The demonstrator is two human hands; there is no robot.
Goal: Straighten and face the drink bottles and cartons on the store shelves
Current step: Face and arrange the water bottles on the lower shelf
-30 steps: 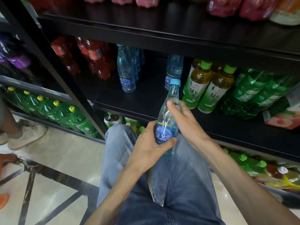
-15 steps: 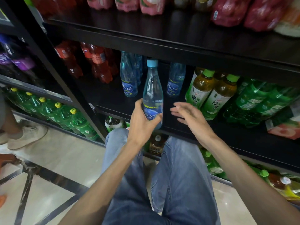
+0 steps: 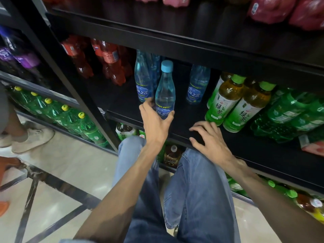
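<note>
Right now my left hand [image 3: 155, 122] grips a clear blue water bottle [image 3: 164, 92] low on its body, thumb on the right side of the label and fingers curled round the left. It is upright with its light blue cap [image 3: 166, 66] on, at the front of the black shelf [image 3: 249, 148]; my hand hides its base, so I cannot tell whether it is set down. Just behind it to the left stands another blue water bottle [image 3: 142, 80], close to my fingertips, and a third one [image 3: 199, 85] stands apart to the right, further back. My right hand [image 3: 209, 140] holds nothing: its fingers are spread and loosely bent, resting on the shelf near the front edge, just in front of two green tea bottles [image 3: 242, 102] with green caps and white-and-green labels facing me. Right of those lie green bottles [image 3: 289, 113] crowded together at a tilt. On the left end of this shelf stand red soda bottles [image 3: 112, 64], set well back. Pink packs [image 3: 273, 7] sit on the shelf above. In the next bay to the left a row of green bottles with yellow caps [image 3: 70, 116] runs along a lower shelf. Below my arms are my knees in blue jeans [image 3: 192, 199], and more bottles show on the shelf under my hands.
</note>
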